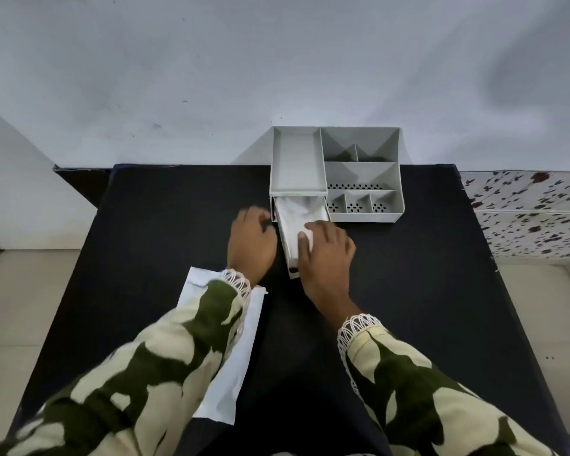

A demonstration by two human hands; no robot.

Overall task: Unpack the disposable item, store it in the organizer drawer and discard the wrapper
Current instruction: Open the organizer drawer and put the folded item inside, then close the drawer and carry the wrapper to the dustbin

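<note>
A grey plastic organizer [362, 176] stands at the far edge of the black table [425, 291]. Its drawer [288, 255] is pulled out toward me, and a white, crinkled disposable item [297, 215] lies inside it. My right hand [326, 255] rests on the drawer's near end, fingers pressing on the white item. My left hand [250, 241] hovers just left of the drawer, fingers curled, holding nothing that I can see. A long white paper wrapper [241, 353] lies flat on the table, partly under my left sleeve.
The organizer's top has one long tray and several small open compartments. A white wall rises right behind the table. A floral-patterned surface [527, 212] sits beyond the table's right edge, and pale floor shows on the left.
</note>
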